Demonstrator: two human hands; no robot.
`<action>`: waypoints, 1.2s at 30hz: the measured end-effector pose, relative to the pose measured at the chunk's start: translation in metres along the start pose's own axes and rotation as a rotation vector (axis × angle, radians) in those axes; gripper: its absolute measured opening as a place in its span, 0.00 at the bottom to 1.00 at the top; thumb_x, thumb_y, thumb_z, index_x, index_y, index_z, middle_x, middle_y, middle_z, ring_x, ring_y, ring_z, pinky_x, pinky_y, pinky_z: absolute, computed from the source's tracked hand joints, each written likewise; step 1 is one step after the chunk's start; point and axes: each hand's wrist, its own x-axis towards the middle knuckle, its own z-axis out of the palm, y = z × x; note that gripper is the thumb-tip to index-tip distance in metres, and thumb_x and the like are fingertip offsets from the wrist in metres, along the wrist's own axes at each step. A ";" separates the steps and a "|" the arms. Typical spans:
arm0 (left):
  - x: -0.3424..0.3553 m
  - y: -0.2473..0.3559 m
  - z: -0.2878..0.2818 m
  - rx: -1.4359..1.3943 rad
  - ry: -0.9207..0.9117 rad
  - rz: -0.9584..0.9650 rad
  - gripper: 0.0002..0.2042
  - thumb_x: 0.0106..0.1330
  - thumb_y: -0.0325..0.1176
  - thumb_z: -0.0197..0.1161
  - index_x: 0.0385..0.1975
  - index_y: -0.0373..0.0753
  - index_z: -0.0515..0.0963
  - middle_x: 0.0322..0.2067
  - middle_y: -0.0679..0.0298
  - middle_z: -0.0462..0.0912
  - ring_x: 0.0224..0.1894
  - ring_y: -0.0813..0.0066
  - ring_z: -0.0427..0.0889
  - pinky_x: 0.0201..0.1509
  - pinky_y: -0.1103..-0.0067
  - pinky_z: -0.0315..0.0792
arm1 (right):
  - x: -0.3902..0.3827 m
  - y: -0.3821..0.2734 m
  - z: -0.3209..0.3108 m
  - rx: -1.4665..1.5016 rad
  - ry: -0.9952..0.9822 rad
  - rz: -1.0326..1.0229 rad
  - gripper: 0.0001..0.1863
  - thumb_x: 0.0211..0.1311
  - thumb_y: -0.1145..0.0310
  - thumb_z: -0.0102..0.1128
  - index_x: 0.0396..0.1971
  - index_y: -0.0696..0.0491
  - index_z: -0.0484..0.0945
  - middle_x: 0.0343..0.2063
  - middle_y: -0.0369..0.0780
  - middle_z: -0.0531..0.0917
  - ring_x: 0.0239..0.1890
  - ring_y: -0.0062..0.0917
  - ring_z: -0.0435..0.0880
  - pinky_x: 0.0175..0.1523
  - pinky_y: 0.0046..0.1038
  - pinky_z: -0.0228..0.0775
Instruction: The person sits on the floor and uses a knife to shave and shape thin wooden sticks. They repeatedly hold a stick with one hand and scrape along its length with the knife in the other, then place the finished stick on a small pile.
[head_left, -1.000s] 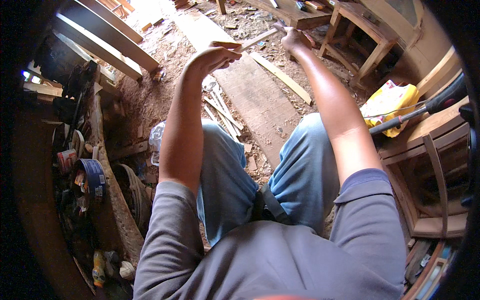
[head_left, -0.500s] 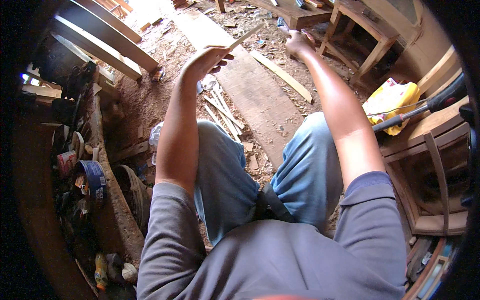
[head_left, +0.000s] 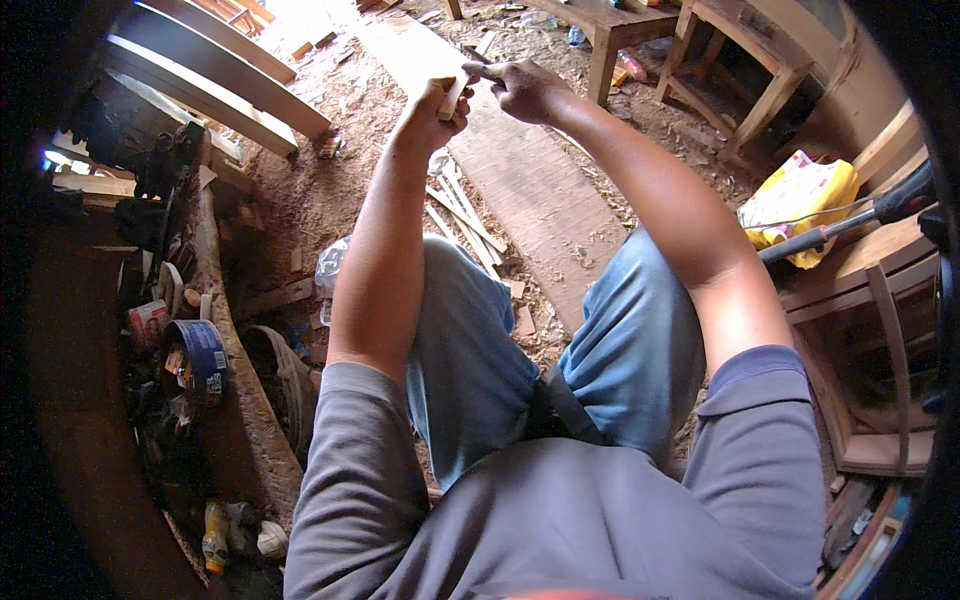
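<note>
My left hand (head_left: 437, 112), stretched out ahead of me, is closed on a short, pale wooden strip (head_left: 454, 97). Close to the strip's far end is my right hand (head_left: 530, 92), with its index finger pointing left and its other fingers curled. Something thin and dark (head_left: 475, 56) shows just past that fingertip; its kind is too small to make out, and the curled fingers hide any grip on it. Below both hands, a long wooden board (head_left: 535, 215) lies on the ground. Several thin wood strips (head_left: 462, 215) are scattered beside my left knee.
To the left stand thick timber pieces (head_left: 200, 95) and a blue round tub (head_left: 197, 352) with small items inside. On the right are a yellow plastic bag (head_left: 800, 205), a black-handled tool (head_left: 850, 225) and a wooden frame (head_left: 850, 330). A wooden stool (head_left: 740, 65) stands far right; shavings litter the ground.
My right hand has swung left, from near the bench to beside my left hand. My left fingers have curled round the wooden strip, which has tilted more upright.
</note>
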 end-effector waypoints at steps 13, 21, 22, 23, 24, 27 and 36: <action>0.039 -0.003 -0.054 -0.193 0.055 0.302 0.16 0.73 0.40 0.39 0.38 0.39 0.73 0.27 0.63 0.76 0.25 0.77 0.72 0.21 0.83 0.63 | -0.004 -0.092 -0.034 0.162 -0.197 -0.085 0.17 0.52 0.69 0.53 0.43 0.50 0.82 0.39 0.50 0.84 0.44 0.41 0.85 0.52 0.40 0.75; 0.012 0.009 -0.035 -0.407 0.161 0.263 0.15 0.73 0.38 0.37 0.45 0.36 0.70 0.33 0.57 0.76 0.32 0.70 0.75 0.30 0.75 0.71 | -0.005 -0.097 -0.028 0.195 -0.053 -0.095 0.19 0.56 0.69 0.51 0.47 0.45 0.82 0.28 0.51 0.84 0.30 0.43 0.86 0.41 0.43 0.77; 0.010 0.012 -0.032 -0.416 0.177 0.263 0.15 0.73 0.38 0.38 0.45 0.36 0.69 0.34 0.57 0.76 0.32 0.70 0.75 0.31 0.75 0.72 | -0.005 -0.098 -0.026 0.173 -0.053 -0.078 0.18 0.58 0.66 0.55 0.49 0.40 0.82 0.27 0.49 0.85 0.29 0.41 0.86 0.39 0.41 0.78; 0.010 0.015 -0.030 -0.422 0.190 0.259 0.15 0.73 0.38 0.38 0.46 0.36 0.69 0.34 0.57 0.75 0.32 0.70 0.75 0.32 0.74 0.72 | -0.005 -0.098 -0.025 0.162 0.005 -0.092 0.18 0.58 0.65 0.56 0.50 0.40 0.82 0.26 0.49 0.84 0.29 0.41 0.86 0.38 0.41 0.78; 0.009 0.017 -0.028 -0.425 0.209 0.257 0.14 0.73 0.38 0.38 0.46 0.37 0.69 0.34 0.57 0.75 0.32 0.70 0.74 0.32 0.74 0.73 | -0.006 -0.098 -0.023 0.148 0.062 -0.106 0.18 0.58 0.64 0.57 0.50 0.39 0.82 0.26 0.49 0.84 0.28 0.40 0.86 0.38 0.41 0.78; 0.009 0.022 -0.023 -0.424 0.279 0.219 0.14 0.74 0.37 0.39 0.48 0.37 0.67 0.34 0.57 0.73 0.32 0.70 0.74 0.35 0.72 0.74 | -0.007 -0.093 -0.023 0.164 0.219 -0.101 0.21 0.58 0.62 0.62 0.53 0.39 0.80 0.25 0.49 0.85 0.28 0.38 0.86 0.36 0.38 0.78; -0.010 0.026 -0.008 -0.347 0.102 0.058 0.22 0.75 0.43 0.44 0.58 0.30 0.62 0.44 0.52 0.75 0.42 0.60 0.80 0.45 0.68 0.78 | 0.015 -0.054 -0.026 0.415 0.371 -0.159 0.20 0.59 0.61 0.60 0.52 0.43 0.80 0.30 0.44 0.87 0.30 0.29 0.87 0.37 0.33 0.79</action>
